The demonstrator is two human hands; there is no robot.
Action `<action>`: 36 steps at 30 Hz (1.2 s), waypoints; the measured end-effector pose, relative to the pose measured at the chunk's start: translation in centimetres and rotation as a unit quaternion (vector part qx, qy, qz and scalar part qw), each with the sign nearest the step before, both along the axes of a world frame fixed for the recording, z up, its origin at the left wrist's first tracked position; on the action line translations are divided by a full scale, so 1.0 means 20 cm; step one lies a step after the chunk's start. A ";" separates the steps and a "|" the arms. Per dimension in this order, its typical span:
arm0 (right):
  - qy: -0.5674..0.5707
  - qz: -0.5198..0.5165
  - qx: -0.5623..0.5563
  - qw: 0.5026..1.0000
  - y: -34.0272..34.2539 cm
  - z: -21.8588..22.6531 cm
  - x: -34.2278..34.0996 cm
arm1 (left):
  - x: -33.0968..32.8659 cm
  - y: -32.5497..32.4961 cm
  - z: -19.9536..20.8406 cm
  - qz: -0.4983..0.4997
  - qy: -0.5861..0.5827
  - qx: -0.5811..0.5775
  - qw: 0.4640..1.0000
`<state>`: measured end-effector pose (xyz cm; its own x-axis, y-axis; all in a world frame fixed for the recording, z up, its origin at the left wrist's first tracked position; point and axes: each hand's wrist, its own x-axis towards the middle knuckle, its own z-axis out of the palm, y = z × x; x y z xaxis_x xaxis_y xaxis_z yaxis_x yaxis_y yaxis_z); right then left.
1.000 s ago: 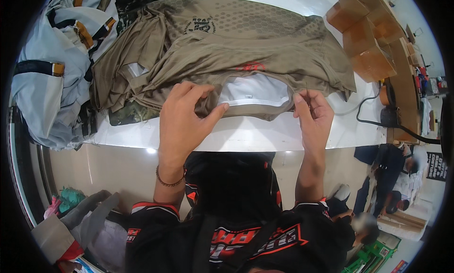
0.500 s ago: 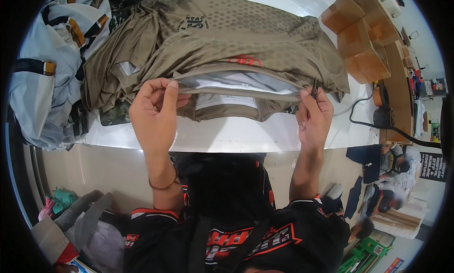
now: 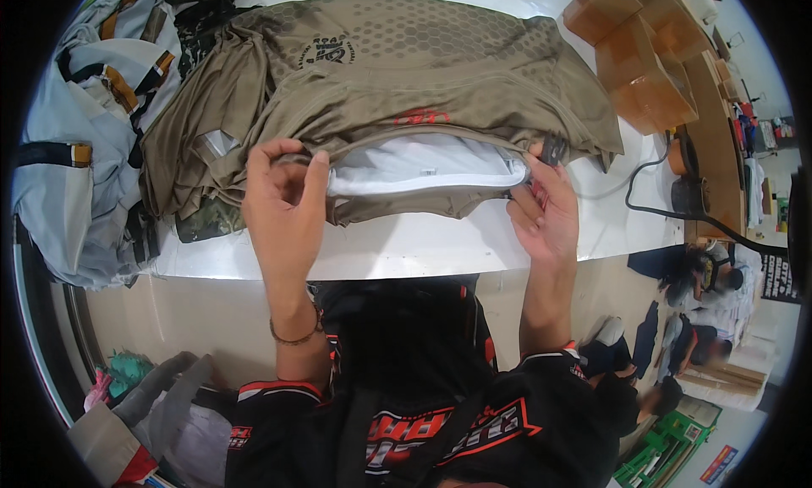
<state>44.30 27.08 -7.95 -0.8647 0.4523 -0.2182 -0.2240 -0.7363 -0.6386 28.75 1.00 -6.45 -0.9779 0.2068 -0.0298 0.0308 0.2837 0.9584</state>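
Note:
A brown-khaki shirt [image 3: 448, 82] with a hexagon pattern, a dark round print and red lettering lies across the white table. Its near opening gapes, showing white fabric [image 3: 397, 162] inside. My left hand [image 3: 288, 183] is closed at the left end of that opening, with the cloth's edge by its thumb and fingertips. At the opposite end my right hand [image 3: 545, 205] pinches the opening's edge. Small dark thread snips [image 3: 554, 148] stick up from the right hand, partly hidden by the fingers.
Light-grey garments [image 3: 85, 175] with black and orange trim are heaped at the left, beside camouflage cloth [image 3: 207, 222]. Cardboard boxes [image 3: 647, 74] stand at the right, near a black cable [image 3: 719, 223]. People [image 3: 719, 272] sit farther off, right. Grey cloth [image 3: 182, 412] lies below left.
The opening has spread wider, baring more white fabric. My right hand has moved slightly left and down, and the snips have turned in it. My left hand has shifted slightly right.

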 end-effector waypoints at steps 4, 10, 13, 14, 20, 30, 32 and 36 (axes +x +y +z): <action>-0.049 -0.023 0.050 0.997 -0.02 0.00 -0.01 | 0.06 0.19 0.10 -0.066 0.333 -0.002 0.941; -0.104 -0.016 0.181 0.978 -0.05 0.05 -0.01 | 0.17 0.54 -0.02 -0.243 0.315 -0.062 0.915; -0.131 0.022 0.279 0.951 -0.03 0.07 0.02 | 0.19 0.54 -0.04 -0.245 0.247 -0.063 0.935; -0.142 0.018 0.303 0.942 -0.04 0.07 0.01 | 0.19 0.54 -0.04 -0.248 0.220 -0.053 0.942; -0.145 0.018 0.395 0.907 -0.05 0.06 0.00 | 0.18 0.56 -0.03 -0.276 0.128 -0.030 0.952; -0.145 -0.040 0.421 0.894 -0.06 0.03 0.01 | 0.22 0.54 -0.07 -0.249 -0.119 0.249 0.928; -0.147 -0.059 0.435 0.886 -0.06 0.02 0.01 | 0.21 0.49 -0.08 -0.266 -0.148 0.301 0.904; -0.149 -0.077 0.481 0.861 -0.06 0.01 -0.01 | 0.17 0.43 -0.11 -0.298 0.006 0.204 0.932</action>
